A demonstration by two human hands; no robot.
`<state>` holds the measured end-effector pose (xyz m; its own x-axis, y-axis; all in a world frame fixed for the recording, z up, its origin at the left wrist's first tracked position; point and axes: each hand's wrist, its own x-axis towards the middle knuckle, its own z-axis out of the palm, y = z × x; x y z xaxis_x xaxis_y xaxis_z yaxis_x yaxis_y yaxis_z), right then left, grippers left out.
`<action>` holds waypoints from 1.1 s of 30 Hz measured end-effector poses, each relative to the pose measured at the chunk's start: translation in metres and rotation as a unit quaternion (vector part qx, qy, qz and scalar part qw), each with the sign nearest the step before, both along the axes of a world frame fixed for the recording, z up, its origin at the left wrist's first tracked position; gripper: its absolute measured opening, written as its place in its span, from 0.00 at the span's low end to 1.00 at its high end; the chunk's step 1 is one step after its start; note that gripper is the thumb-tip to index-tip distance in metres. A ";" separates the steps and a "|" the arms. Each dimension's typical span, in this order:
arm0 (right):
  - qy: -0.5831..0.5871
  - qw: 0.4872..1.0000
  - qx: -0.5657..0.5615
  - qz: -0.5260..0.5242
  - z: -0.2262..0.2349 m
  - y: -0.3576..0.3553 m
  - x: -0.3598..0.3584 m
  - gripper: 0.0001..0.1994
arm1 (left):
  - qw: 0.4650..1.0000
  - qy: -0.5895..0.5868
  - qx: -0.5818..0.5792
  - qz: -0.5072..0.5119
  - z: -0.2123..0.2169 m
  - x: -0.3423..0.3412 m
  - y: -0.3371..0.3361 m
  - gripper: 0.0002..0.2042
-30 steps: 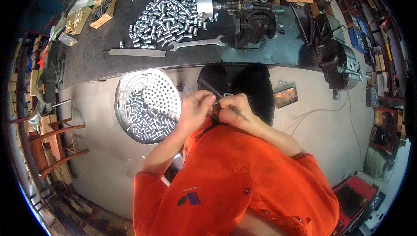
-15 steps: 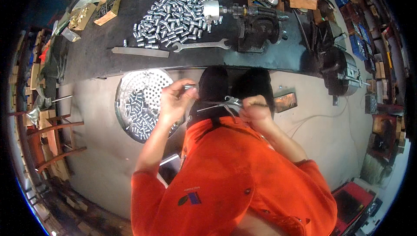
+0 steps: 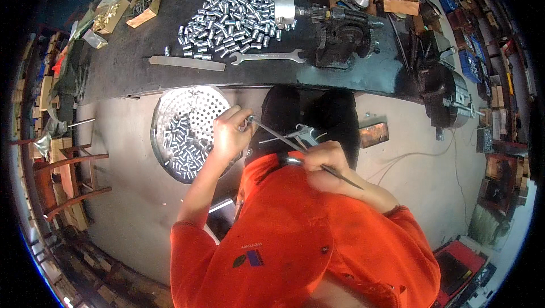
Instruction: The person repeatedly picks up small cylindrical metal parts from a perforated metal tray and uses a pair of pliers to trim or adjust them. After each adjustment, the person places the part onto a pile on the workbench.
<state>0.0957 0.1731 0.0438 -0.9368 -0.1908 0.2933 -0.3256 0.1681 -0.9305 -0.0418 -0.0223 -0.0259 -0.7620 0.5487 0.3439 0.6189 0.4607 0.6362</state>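
Pinching small sleeve (image 3: 250,119) in left hand (image 3: 229,133), narrow grip of thumb and fingertips, held up just right of basket (image 3: 204,109). Gripping rod (image 3: 269,130) in right hand (image 3: 327,157), closed round the shaft, with tapered rear end crossing right forearm (image 3: 379,195) in view. Meeting sleeve with front tip of rod; cannot tell inside bore from merely against edge. Could skid off and jab left fingertips if pushed askew, with so little sleeve showing past them. Could lose sleeve from such a small pinch if twisted hard or greasy, then drop to floor (image 3: 128,160) or among like pieces (image 3: 184,155) in basket, hard to pick out again. Could scrape right forearm with rear end on a careless backstroke. Could also snag air gun (image 3: 306,135), lying over trousers (image 3: 281,106) near rod, if swung low.
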 end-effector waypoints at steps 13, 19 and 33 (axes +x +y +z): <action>-0.107 0.994 -0.020 -0.033 -0.040 -0.012 -0.032 0.10 | 0.988 0.063 -0.012 -0.140 0.007 0.012 0.029 0.16; -0.085 0.990 -0.024 -0.108 -0.017 0.020 -0.007 0.11 | 0.989 0.133 -0.054 -0.038 -0.004 -0.074 0.021 0.12; -0.086 0.990 -0.011 -0.108 -0.026 0.017 -0.015 0.11 | 0.904 -0.348 0.205 -0.140 0.048 -0.026 0.035 0.13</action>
